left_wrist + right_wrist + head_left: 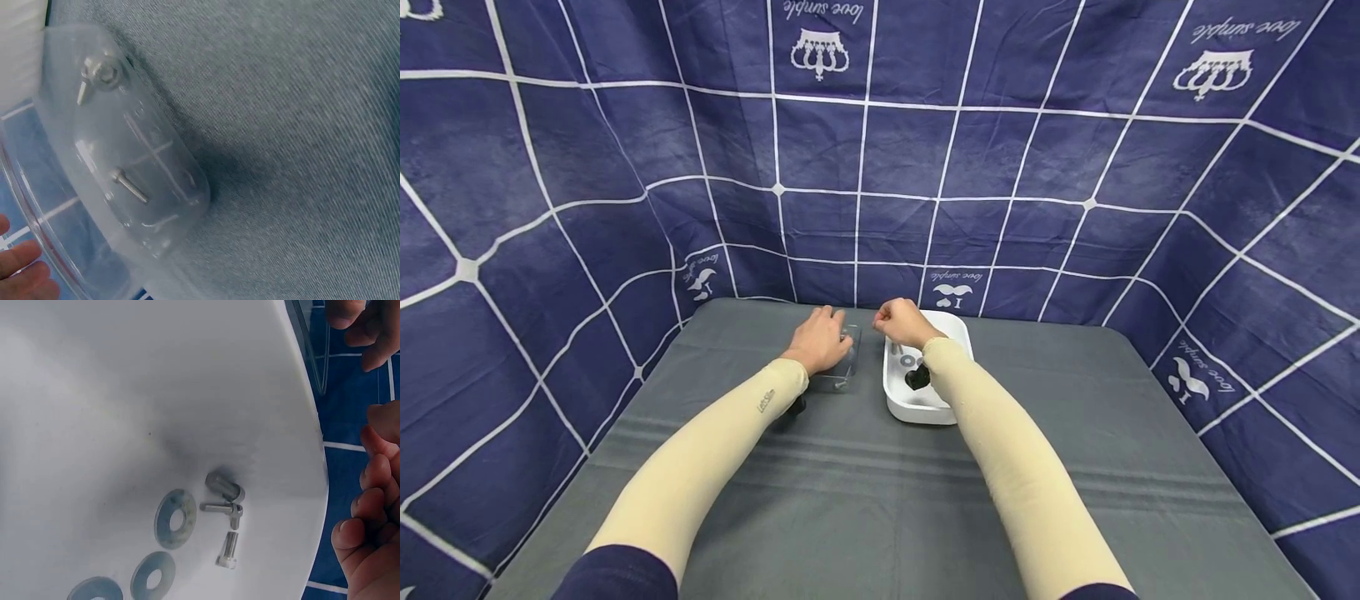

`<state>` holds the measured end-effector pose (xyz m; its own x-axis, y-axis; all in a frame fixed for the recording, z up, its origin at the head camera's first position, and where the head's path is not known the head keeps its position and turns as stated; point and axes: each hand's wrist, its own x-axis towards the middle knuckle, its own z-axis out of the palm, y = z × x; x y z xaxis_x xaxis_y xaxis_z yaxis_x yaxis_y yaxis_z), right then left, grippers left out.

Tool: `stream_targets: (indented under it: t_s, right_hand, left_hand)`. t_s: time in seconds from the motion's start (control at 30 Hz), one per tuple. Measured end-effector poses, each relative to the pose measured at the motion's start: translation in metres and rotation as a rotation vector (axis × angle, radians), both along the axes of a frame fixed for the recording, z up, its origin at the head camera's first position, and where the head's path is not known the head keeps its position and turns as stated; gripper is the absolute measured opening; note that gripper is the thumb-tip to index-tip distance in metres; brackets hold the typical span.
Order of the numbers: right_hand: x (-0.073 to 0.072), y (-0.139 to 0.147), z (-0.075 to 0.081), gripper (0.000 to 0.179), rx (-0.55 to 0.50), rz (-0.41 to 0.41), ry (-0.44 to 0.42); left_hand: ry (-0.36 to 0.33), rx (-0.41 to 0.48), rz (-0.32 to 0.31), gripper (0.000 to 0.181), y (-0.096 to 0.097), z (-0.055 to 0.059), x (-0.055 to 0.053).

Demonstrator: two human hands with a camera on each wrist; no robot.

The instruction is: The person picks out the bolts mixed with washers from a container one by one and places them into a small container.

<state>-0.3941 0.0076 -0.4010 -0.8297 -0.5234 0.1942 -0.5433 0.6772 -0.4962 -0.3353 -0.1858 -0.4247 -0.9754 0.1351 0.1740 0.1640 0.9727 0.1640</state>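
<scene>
My left hand [820,340] reaches over a clear plastic box [156,140], fingers extended and thumb out to the right. Inside the box lie a screw [130,185], a nut [106,75] and another small screw [82,92]. Over the left rim of a white tray [917,414] hovers my right hand [904,322], fingers curled with the thumb near the index finger [375,440]. I cannot tell whether anything is between them. In the tray are flat washers [175,520], a thick cylindrical metal piece [225,486] and small screws [227,550].
The box and tray stand side by side near the back of the grey table [880,517], a narrow gap between them. A blue patterned curtain [902,150] hangs behind and at both sides. Black wrist cameras [917,377] sit under the forearms.
</scene>
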Motion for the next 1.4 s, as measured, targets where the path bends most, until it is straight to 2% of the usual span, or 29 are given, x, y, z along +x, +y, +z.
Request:
stream_targets:
  t_s: [0.27,0.53,1.0,1.17,1.4]
  right_hand:
    - [-0.002,0.01,0.0,0.014,-0.003,-0.015,-0.023]
    - [-0.006,0.019,-0.004,0.016,-0.006,-0.007,-0.01]
    - [-0.009,0.034,-0.009,0.015,0.004,-0.033,-0.008]
    - [-0.008,0.042,-0.006,0.016,-0.037,-0.044,0.006]
    - [-0.01,0.052,-0.005,0.016,-0.032,-0.065,-0.056]
  left_hand:
    - [-0.009,0.016,-0.01,0.06,0.012,0.002,-0.001]
    - [-0.007,0.009,-0.017,0.061,0.022,0.002,-0.004]
    - [-0.018,0.007,-0.035,0.06,0.036,-0.002,-0.007]
    - [0.0,0.021,-0.051,0.058,0.045,0.002,-0.009]
    - [-0.013,0.033,-0.059,0.057,0.055,0.004,-0.009]
